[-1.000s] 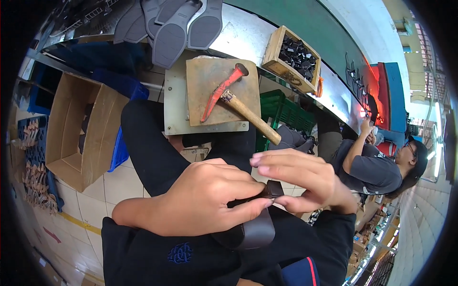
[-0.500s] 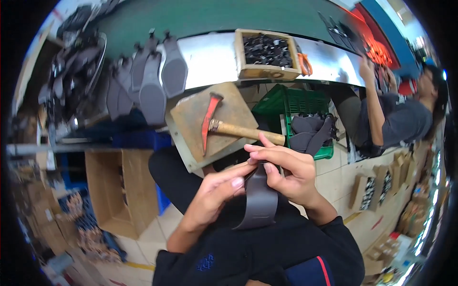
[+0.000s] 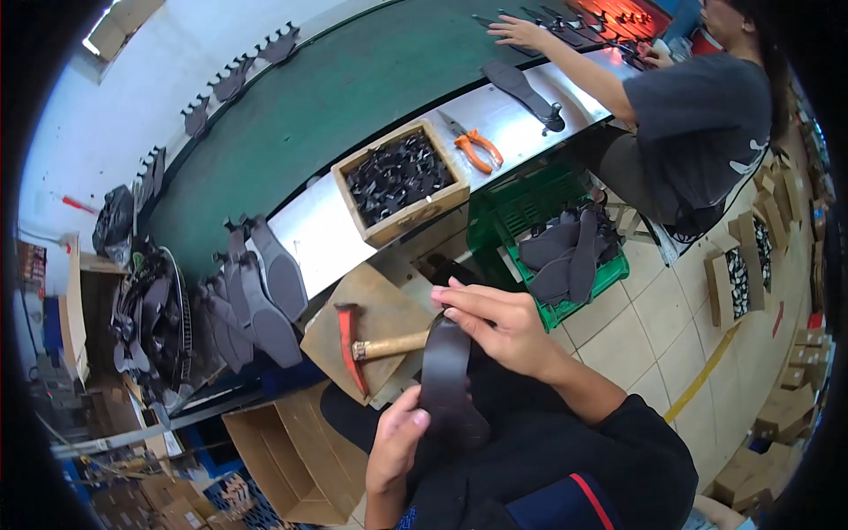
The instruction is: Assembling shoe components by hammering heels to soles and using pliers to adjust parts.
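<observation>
Both hands, left hand [image 3: 395, 442] and right hand [image 3: 492, 322], grip a dark insole [image 3: 446, 375], its lower end hidden against dark trousers.

Bright, even overhead light; soft shadows. Glare on the metal worktop [image 3: 327, 231]. Strong fisheye bending, black vignette at rim.

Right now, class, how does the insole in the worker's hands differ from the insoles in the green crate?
The held insole is gripped by both hands, left hand low, right hand at the top; the crate insoles lie untouched in the green crate. The held insole is single; the crate insoles are piled and overlapping. Both are dark, flat and foot-shaped.
</observation>
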### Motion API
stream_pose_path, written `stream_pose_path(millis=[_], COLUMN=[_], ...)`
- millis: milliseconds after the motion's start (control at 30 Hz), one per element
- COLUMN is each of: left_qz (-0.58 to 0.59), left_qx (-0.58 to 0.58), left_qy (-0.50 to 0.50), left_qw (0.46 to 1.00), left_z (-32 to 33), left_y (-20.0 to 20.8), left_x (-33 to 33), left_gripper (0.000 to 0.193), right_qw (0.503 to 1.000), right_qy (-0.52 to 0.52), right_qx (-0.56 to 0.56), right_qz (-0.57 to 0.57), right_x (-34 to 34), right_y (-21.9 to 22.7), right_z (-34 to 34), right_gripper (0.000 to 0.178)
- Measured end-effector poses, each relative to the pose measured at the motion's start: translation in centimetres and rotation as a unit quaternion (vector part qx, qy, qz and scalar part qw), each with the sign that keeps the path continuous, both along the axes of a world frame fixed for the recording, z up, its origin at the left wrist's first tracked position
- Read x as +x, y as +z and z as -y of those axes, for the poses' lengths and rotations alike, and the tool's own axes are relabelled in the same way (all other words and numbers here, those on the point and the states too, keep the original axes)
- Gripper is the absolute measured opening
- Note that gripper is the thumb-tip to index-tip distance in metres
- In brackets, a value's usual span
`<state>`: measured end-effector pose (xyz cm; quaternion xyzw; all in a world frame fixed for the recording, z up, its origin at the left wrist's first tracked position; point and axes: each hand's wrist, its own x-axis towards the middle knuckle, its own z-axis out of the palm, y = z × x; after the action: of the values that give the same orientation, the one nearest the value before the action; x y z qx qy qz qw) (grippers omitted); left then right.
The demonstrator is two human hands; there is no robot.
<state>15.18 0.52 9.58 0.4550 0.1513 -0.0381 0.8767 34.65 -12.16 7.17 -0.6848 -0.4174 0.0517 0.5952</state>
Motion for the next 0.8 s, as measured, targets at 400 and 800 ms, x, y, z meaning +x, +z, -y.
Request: stream_pose_path(millis=[400, 800], left_qz=[0.048, 0.162], left_qx=[0.248, 0.213], left_qy=[-0.062, -0.016], left_qw=[0.966, 0.963], left_z=[0.4, 1.1], left_y=[4.2, 4.1], left_x=[2.7, 2.4], left_gripper=[0.029, 0.028], right_qw=[0.940, 0.936], right_qy=[0.195, 0.202], right_qx=[0.004, 0.079], right_qz=[-0.278, -0.279], right_x=[4.5, 3.7], right_y=[0.8, 1.9], right_z=[2.7, 2.7], right_gripper=[0.048, 0.038])
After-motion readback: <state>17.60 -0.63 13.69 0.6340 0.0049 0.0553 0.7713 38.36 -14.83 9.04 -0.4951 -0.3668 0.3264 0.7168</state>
